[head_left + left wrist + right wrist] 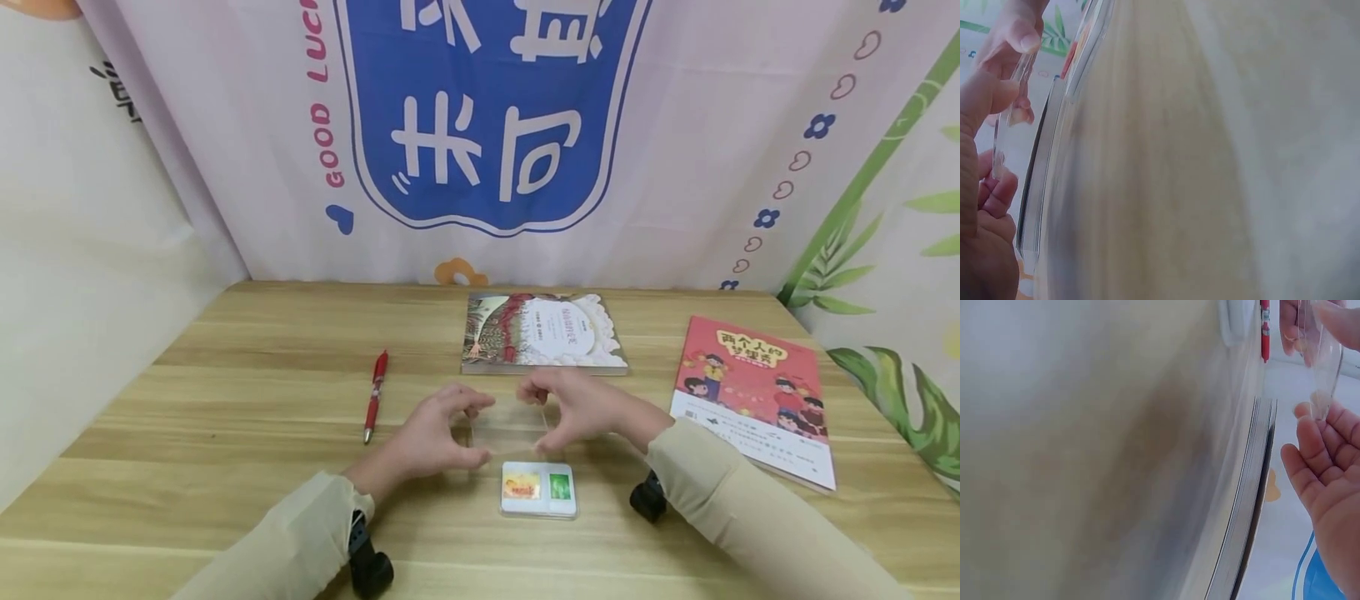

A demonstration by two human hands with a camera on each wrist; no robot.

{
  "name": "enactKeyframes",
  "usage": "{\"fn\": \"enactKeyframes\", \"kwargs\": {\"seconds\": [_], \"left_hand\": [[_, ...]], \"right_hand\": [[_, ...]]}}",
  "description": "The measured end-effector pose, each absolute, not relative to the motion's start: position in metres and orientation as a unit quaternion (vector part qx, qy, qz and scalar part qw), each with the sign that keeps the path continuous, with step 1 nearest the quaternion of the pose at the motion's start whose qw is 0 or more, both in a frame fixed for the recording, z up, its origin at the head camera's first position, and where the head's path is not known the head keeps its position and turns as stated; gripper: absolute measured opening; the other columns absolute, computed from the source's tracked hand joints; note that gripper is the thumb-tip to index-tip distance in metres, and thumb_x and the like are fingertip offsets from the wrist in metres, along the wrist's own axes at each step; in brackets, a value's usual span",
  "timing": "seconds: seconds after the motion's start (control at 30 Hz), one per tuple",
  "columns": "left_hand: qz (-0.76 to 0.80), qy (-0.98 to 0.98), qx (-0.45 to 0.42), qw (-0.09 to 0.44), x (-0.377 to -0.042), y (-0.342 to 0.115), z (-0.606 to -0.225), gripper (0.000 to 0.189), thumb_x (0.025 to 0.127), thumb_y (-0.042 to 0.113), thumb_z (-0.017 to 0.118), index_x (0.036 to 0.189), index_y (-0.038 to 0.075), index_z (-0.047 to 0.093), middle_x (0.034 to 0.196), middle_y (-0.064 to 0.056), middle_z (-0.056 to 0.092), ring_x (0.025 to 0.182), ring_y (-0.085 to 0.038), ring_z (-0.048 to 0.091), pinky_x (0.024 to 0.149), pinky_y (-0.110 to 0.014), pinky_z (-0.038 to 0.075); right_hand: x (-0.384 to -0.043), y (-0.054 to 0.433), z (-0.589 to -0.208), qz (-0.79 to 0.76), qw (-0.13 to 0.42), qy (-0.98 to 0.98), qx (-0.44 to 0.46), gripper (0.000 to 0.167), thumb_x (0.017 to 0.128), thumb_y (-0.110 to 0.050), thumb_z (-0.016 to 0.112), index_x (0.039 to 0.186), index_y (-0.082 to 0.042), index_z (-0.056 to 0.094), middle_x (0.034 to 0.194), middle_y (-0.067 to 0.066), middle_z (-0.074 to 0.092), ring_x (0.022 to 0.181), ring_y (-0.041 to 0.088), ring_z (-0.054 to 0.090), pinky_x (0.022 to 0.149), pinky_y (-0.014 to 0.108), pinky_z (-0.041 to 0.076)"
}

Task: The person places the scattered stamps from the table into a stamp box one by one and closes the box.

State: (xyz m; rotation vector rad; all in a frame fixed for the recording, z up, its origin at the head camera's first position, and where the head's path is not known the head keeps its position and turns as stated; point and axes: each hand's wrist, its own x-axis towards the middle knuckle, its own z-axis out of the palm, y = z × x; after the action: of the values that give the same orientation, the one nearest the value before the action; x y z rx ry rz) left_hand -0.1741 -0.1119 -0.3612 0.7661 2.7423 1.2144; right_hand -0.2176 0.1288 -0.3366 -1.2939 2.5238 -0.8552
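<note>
A clear, flat plastic cover [510, 427] is held just above the table between both hands. My left hand [429, 432] grips its left edge, thumb at the near side and fingers at the far side. On the opposite edge my right hand [581, 408] grips it the same way. In the right wrist view, the see-through cover [1327, 369] is seen nearly edge-on, with fingertips at its end. Just nearer than the cover lies a small white case [536, 507] on the table, with a yellow-red picture and a green picture in it.
A red pen [377, 387] lies left of the hands on the wooden table [225, 467]. Behind the hands is a picture-covered book [543, 333]. At the right lies a red-and-white book [757, 400], near the right forearm. Printed cloth [675, 167] hangs behind the table.
</note>
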Motion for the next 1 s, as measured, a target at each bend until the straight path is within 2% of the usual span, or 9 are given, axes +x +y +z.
{"fn": "enactKeyframes", "kwargs": {"seconds": [0.27, 0.6, 1.0], "left_hand": [[0.384, 0.871, 0.305, 0.017, -0.172, -0.109, -0.361, 0.062, 0.062, 0.024, 0.081, 0.119, 0.009, 0.06, 0.104, -0.002, 0.057, 0.093, -0.013, 0.05, 0.08, -0.034, 0.045], [0.377, 0.854, 0.358, -0.01, -0.17, -0.104, -0.361, 0.061, 0.061, 0.025, 0.08, 0.117, 0.008, 0.061, 0.102, -0.002, 0.059, 0.09, -0.011, 0.052, 0.078, -0.031, 0.046], [0.381, 0.845, 0.376, 0.008, -0.167, -0.096, -0.362, 0.061, 0.06, 0.024, 0.08, 0.116, 0.007, 0.062, 0.1, -0.001, 0.058, 0.091, -0.011, 0.051, 0.08, -0.029, 0.046]], "right_hand": [[-0.206, 0.136, -0.34, -0.305, 0.079, 0.843, -0.436, 0.052, 0.057, -0.022, 0.081, 0.099, -0.006, 0.056, 0.088, 0.005, 0.056, 0.084, 0.018, 0.049, 0.076, 0.033, 0.046], [-0.195, 0.144, -0.341, -0.323, 0.085, 0.838, -0.431, 0.052, 0.057, -0.023, 0.082, 0.098, -0.006, 0.055, 0.087, 0.004, 0.056, 0.081, 0.016, 0.048, 0.074, 0.031, 0.045], [-0.178, 0.151, -0.342, -0.322, 0.074, 0.856, -0.397, 0.053, 0.054, -0.025, 0.083, 0.097, -0.009, 0.056, 0.086, 0.002, 0.056, 0.08, 0.015, 0.049, 0.072, 0.029, 0.046]]}}
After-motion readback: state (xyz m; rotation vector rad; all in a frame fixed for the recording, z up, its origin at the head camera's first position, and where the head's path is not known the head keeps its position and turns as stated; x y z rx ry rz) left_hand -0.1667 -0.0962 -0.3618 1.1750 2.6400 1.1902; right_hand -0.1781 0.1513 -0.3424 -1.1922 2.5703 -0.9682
